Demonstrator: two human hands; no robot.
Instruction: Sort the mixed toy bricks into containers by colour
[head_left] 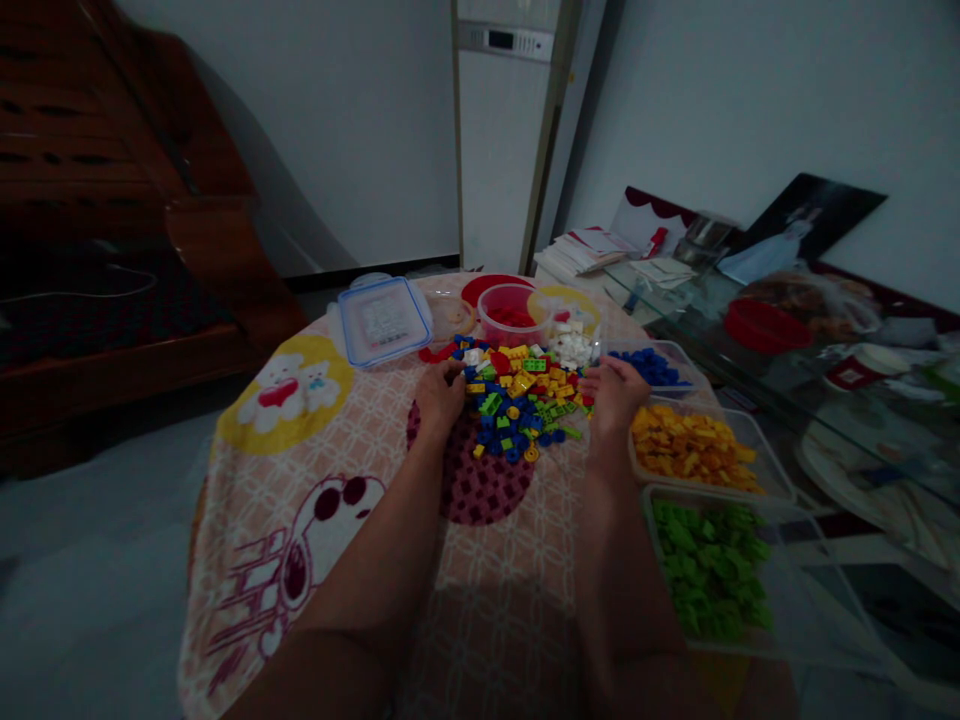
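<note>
A loose pile of mixed toy bricks [517, 395] in blue, yellow, green, red and white lies on the cloth-covered table. My left hand [441, 392] is at the pile's left edge, its fingers curled near the bricks; what they hold, if anything, is too small to tell. At the right edge is my right hand [616, 390], fingers bent toward the pile, their tips dim. Beside it stand clear boxes of blue bricks [651, 366], yellow bricks [690, 446] and green bricks [709, 565]. Behind the pile are a round tub [514, 312] with red pieces and white bricks [574, 346].
A blue-rimmed lid [385, 320] lies at the table's back left. To the right, a glass table [757, 400] holds papers, a red bowl [766, 325] and a paper cup [866, 367]. A wooden bench [214, 240] stands at the far left.
</note>
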